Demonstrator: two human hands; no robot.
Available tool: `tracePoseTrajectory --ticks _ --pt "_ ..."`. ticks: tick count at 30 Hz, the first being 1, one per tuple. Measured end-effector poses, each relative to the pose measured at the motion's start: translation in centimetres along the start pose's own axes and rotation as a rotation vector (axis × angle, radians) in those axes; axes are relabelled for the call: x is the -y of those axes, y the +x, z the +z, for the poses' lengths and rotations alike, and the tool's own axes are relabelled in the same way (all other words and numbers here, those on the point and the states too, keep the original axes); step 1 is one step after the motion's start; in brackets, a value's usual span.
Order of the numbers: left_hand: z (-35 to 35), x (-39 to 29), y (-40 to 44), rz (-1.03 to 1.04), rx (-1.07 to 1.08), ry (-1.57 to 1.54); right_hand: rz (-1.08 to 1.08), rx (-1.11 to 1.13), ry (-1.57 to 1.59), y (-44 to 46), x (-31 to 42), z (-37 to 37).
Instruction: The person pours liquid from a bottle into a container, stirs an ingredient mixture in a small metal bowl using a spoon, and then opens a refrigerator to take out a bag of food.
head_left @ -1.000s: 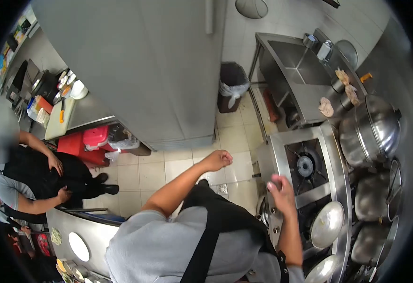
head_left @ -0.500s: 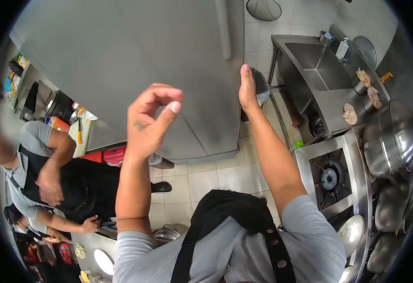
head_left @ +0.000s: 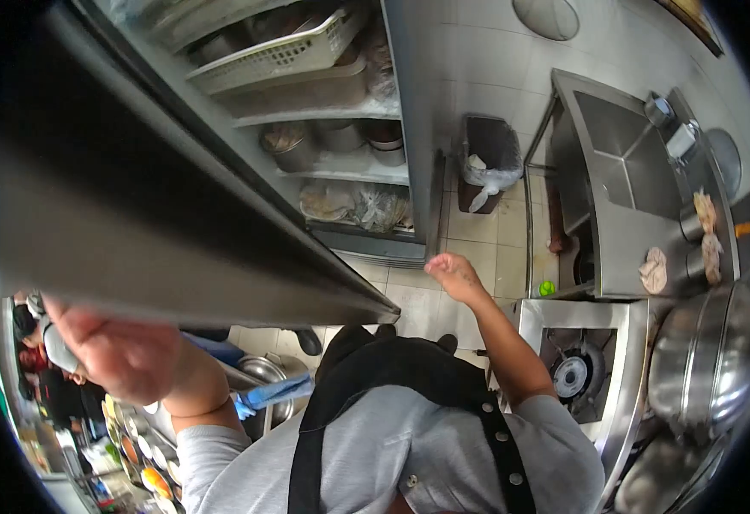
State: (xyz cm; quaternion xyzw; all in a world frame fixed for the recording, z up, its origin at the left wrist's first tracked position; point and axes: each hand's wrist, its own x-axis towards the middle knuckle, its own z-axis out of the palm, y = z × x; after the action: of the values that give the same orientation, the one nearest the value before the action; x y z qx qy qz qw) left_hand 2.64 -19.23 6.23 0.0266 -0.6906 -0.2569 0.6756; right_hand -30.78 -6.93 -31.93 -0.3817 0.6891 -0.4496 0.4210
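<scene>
A tall steel refrigerator stands before me, its door (head_left: 161, 223) swung out to the left. My left hand (head_left: 126, 351) is at the near edge of this door, touching it; motion blurs the fingers, so their grip is unclear. Low in front of the opening, my right hand (head_left: 454, 276) hangs in the air with loosely bent fingers and nothing visible in them. Inside, a pale perforated basket (head_left: 280, 53) rests on a shallow tray (head_left: 306, 92). Metal pots (head_left: 289, 147) occupy the shelf below, and plastic bags of food (head_left: 353, 206) lie at the bottom.
A lined trash bin (head_left: 488, 154) stands right of the refrigerator, beside a steel sink (head_left: 619, 163). Nearer are a gas burner (head_left: 572, 375) and a large pot (head_left: 700, 360). At lower left, other people and a counter with dishes show behind the door.
The refrigerator door has opened toward the left, exposing the shelves. My left hand has moved left and nearer with it; my right hand has dropped away from the refrigerator's side.
</scene>
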Motion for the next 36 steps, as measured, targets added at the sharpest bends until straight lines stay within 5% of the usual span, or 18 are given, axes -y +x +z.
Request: tracePoseTrajectory --ticks 7,16,19,26,31,36 --pt "-5.5 -5.3 -3.4 0.013 -0.189 0.290 -0.002 0.063 -0.045 5.4 -1.2 3.3" --pt "-6.9 -6.8 -6.7 -0.015 -0.245 0.397 -0.545 -0.190 0.056 14.3 18.1 4.1" --pt "-6.7 -6.4 -6.8 -0.029 -0.226 0.392 -0.340 -0.250 0.497 15.7 24.5 3.5" --pt "-5.9 -5.5 -7.4 -0.043 -0.212 0.366 -0.437 -0.406 0.691 17.3 29.0 3.8" --pt "-5.5 -5.5 -8.0 -0.044 -0.209 0.362 -0.210 -0.484 0.858 20.4 32.2 2.6" --pt "-5.0 -5.6 -8.4 -0.036 -0.203 0.356 -0.233 -0.589 0.888 23.1 32.9 1.7"
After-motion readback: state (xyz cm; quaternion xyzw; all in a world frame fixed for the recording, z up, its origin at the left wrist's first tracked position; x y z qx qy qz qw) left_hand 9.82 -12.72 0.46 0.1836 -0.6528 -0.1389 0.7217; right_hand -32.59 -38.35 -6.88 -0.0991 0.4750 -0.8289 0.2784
